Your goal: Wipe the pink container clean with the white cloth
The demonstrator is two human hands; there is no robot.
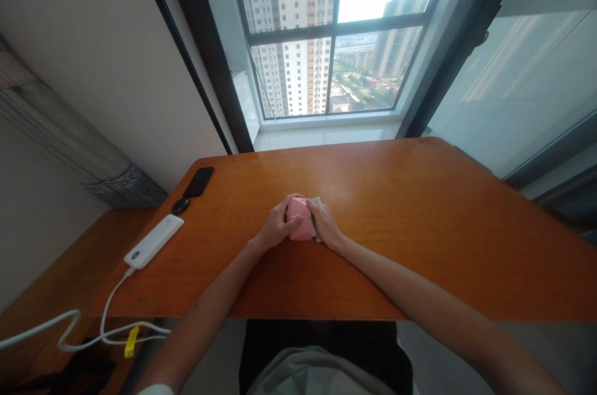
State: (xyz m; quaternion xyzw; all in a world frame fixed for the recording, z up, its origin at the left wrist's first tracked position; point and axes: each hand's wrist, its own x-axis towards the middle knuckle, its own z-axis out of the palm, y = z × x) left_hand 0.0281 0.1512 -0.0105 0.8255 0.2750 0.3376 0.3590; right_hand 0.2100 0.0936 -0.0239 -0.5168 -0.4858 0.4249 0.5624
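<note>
A small pink box-shaped object [301,230] is between my hands, low over the middle of the wooden table or resting on it; I cannot tell which. My left hand [275,226] wraps round its left side, with the thumb across the front. On the right side, my right hand [327,228] is closed over a pale, cloth-like piece [318,201] that lies against the pink object. Edges of this piece stick out above and below the right fingers. The fingers hide much of where the two things meet.
The wooden table [396,208] reaches toward a window [331,31]. At its left edge lie a black phone [198,181], a round black object [180,206] and a white power strip [155,241]. A white cable [108,308] with a yellow tag [132,341] hangs off that side.
</note>
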